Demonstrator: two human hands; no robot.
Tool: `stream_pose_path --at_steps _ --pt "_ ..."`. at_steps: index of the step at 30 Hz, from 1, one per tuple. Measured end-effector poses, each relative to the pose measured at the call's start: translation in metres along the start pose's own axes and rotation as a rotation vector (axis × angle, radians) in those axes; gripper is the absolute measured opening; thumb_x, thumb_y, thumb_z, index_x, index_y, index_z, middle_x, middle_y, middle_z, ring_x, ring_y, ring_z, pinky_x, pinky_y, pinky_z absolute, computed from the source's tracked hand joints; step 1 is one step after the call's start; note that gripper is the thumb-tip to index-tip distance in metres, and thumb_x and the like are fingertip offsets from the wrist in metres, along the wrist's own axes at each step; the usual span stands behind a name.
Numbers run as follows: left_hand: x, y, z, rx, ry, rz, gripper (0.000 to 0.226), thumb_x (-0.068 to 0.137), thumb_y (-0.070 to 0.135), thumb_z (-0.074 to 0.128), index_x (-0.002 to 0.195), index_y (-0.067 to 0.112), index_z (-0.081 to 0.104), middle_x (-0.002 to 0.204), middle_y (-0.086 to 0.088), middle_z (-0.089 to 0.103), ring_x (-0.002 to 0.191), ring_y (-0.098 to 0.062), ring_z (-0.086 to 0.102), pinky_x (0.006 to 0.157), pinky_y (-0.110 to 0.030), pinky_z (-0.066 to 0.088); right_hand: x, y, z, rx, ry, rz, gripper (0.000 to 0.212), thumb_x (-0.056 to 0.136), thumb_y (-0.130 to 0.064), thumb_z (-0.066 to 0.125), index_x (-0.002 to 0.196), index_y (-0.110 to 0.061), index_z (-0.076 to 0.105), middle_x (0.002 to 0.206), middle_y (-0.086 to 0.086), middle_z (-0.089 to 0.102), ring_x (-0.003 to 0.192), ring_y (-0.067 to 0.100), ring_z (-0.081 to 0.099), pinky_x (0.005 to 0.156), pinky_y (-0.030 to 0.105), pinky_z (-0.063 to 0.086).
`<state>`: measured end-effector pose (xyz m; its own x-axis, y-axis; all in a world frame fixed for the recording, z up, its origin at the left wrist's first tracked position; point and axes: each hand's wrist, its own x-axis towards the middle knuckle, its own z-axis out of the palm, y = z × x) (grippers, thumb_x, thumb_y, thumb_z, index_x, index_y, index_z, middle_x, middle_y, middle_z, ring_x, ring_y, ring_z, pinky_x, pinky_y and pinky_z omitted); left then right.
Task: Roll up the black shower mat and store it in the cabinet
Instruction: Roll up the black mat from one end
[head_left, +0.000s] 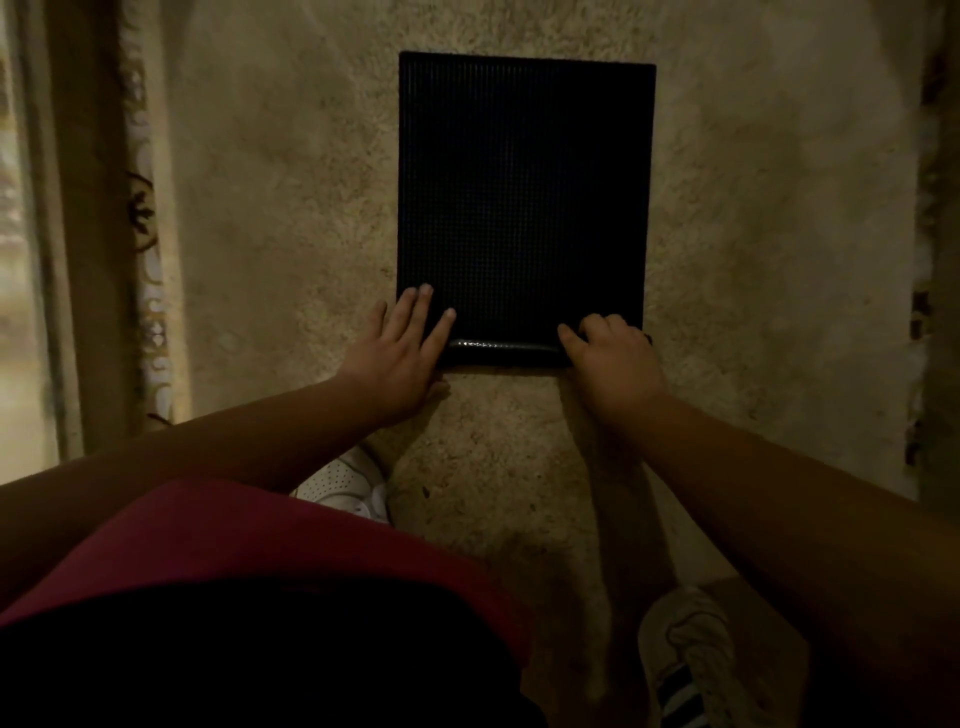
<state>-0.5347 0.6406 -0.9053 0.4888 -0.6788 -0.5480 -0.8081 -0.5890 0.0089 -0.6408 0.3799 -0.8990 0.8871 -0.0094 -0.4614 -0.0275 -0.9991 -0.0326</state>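
The mat (522, 197) runs long toward 12 o'clock from both hands — left hand (400, 353) flat and released, right hand (613, 358) curled, grasping the rolled near edge.

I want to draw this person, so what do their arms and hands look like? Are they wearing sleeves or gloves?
Both arms are bare as far up as the picture shows, with no sleeves in view. The left hand and the right hand have no gloves. I can't see any rings, watch or bracelets, though the light is dim. The fingers are bare too.
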Motion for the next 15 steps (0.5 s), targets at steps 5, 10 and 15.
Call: stream_pose_path --at_steps 5,10,15 --pt "0.013 -0.004 -0.006 0.012 0.046 -0.056 0.080 0.091 0.061 0.025 0.150 0.011 0.003 0.152 -0.019 0.021 0.133 -0.036 0.027 0.108 -0.052 0.024 0.008 0.008 -0.011 0.196 0.022 0.050 0.039 0.087 -0.020 0.058 0.126 -0.017 0.052 0.109 0.010 0.062 0.099 0.030 0.053 0.075 0.043 0.050" --pt "0.013 -0.019 -0.012 0.047 0.172 0.128 0.043 0.091 0.027 0.041 0.128 0.005 0.042 0.114 -0.019 0.054 0.098 -0.036 0.051 0.081 -0.050 0.040 0.022 0.019 -0.021 0.240 -0.062 -0.020 0.027 0.088 -0.028 0.057 0.111 -0.017 0.061 0.104 0.010 0.064 0.096 0.029 0.055 0.077 0.038 0.047" --pt "0.021 -0.030 -0.027 -0.152 0.108 0.124 0.032 0.085 0.021 0.060 0.115 0.012 0.056 0.103 -0.013 0.057 0.094 -0.032 0.055 0.075 -0.043 0.045 0.029 0.025 -0.029 0.340 -0.161 0.000 0.031 0.089 -0.031 0.061 0.119 -0.022 0.063 0.114 0.007 0.066 0.104 0.028 0.059 0.086 0.039 0.048"
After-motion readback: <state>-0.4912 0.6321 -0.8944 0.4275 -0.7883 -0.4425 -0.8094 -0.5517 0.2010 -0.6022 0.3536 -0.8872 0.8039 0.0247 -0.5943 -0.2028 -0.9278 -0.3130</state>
